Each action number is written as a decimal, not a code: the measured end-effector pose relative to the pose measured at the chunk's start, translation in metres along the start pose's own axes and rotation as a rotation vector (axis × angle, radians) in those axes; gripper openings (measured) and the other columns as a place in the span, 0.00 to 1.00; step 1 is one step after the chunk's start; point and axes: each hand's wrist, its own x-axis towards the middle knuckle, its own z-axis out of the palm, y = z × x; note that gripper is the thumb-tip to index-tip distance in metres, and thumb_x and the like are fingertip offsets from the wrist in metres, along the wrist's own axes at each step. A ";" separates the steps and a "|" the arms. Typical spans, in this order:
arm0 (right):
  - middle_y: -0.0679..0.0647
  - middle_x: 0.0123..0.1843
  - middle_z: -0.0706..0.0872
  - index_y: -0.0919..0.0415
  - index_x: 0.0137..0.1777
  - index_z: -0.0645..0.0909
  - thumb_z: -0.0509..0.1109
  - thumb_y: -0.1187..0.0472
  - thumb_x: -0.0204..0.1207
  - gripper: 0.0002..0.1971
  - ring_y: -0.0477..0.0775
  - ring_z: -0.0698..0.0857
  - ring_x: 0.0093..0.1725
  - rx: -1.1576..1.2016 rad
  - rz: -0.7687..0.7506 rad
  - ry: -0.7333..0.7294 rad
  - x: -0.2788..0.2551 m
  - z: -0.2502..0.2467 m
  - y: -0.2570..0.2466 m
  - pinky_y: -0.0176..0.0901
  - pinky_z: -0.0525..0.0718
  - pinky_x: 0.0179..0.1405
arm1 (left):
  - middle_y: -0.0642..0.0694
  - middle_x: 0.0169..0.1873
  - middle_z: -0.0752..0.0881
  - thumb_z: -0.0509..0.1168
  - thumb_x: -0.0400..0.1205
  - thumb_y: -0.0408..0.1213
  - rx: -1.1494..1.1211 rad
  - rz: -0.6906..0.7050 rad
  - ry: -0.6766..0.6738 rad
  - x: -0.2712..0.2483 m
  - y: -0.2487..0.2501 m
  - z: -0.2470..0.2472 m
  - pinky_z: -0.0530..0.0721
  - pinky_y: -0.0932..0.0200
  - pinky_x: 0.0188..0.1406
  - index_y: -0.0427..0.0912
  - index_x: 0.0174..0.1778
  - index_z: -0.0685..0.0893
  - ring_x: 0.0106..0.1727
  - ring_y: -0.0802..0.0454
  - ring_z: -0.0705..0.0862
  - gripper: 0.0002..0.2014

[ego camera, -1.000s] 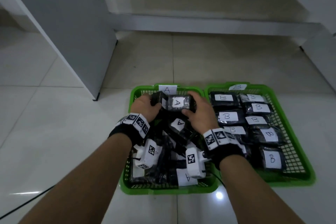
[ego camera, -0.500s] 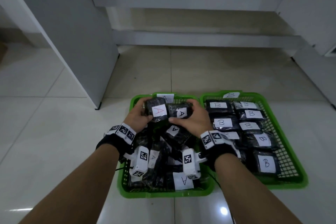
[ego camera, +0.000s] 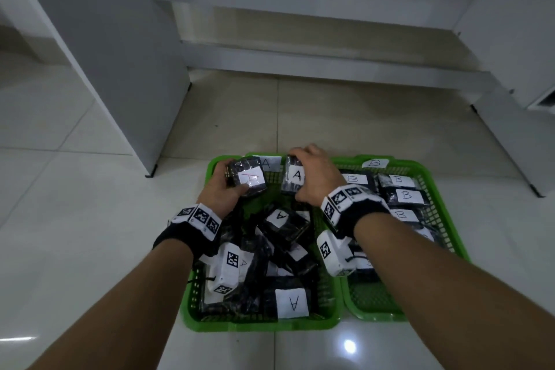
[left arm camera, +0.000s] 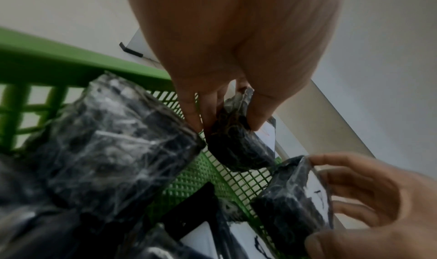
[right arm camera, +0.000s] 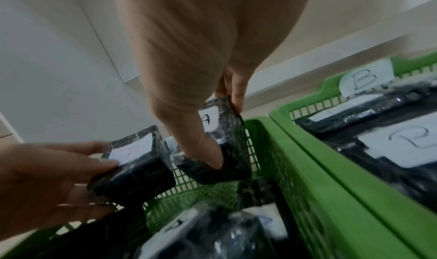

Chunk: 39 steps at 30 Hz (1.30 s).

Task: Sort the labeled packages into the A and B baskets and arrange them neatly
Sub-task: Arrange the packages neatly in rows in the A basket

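Pale glossy tiled floor (ego camera: 90, 219) under two touching green baskets, A basket (ego camera: 198, 303) beside B basket (ego camera: 450, 237)

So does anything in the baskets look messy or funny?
Yes. The packages in the A basket lie jumbled, tilted and overlapping, while those in the B basket lie in flat rows. Also, the package in the left hand has a red A; the others are black.

A white paper tag (ego camera: 268, 163) reading "A" stands on the far rim of the left green plastic basket (ego camera: 192, 303); one reading "B" (ego camera: 374, 163) tops the right green basket (ego camera: 450, 237). Black wrapped packages (ego camera: 292, 302) at lower centre bear white "A" labels; those at right (ego camera: 406, 195) bear "B".
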 end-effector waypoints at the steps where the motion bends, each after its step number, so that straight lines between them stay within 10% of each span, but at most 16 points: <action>1: 0.55 0.67 0.75 0.53 0.79 0.71 0.88 0.61 0.59 0.47 0.58 0.75 0.68 0.000 0.000 -0.005 -0.003 0.005 0.003 0.56 0.83 0.67 | 0.53 0.56 0.84 0.76 0.76 0.35 0.022 0.002 0.010 0.002 -0.001 0.001 0.82 0.43 0.68 0.54 0.72 0.72 0.60 0.45 0.86 0.30; 9: 0.53 0.75 0.75 0.57 0.83 0.69 0.87 0.63 0.57 0.51 0.56 0.74 0.74 0.182 0.025 0.096 -0.015 0.028 0.027 0.55 0.77 0.76 | 0.40 0.63 0.85 0.69 0.82 0.38 0.438 0.052 -0.074 0.007 0.011 0.014 0.77 0.57 0.61 0.50 0.79 0.66 0.63 0.41 0.85 0.30; 18: 0.52 0.70 0.74 0.52 0.81 0.71 0.86 0.54 0.60 0.47 0.58 0.77 0.67 0.021 -0.103 0.112 -0.012 0.032 0.026 0.61 0.86 0.57 | 0.41 0.66 0.82 0.68 0.77 0.43 0.797 0.098 0.099 0.015 0.014 0.010 0.80 0.43 0.64 0.44 0.67 0.82 0.68 0.36 0.78 0.21; 26: 0.50 0.67 0.73 0.48 0.75 0.72 0.82 0.69 0.61 0.41 0.58 0.81 0.58 -0.269 -0.160 0.014 -0.005 0.028 0.012 0.55 0.87 0.49 | 0.37 0.76 0.74 0.65 0.80 0.31 0.885 -0.028 -0.034 0.021 -0.004 -0.021 0.80 0.47 0.63 0.38 0.80 0.68 0.66 0.35 0.81 0.30; 39: 0.57 0.56 0.84 0.55 0.67 0.80 0.87 0.46 0.59 0.37 0.60 0.82 0.58 -0.410 -0.027 -0.134 0.007 0.003 0.010 0.46 0.74 0.51 | 0.41 0.76 0.75 0.65 0.79 0.31 0.938 -0.087 -0.053 0.024 -0.008 -0.028 0.76 0.53 0.68 0.44 0.87 0.57 0.73 0.41 0.77 0.39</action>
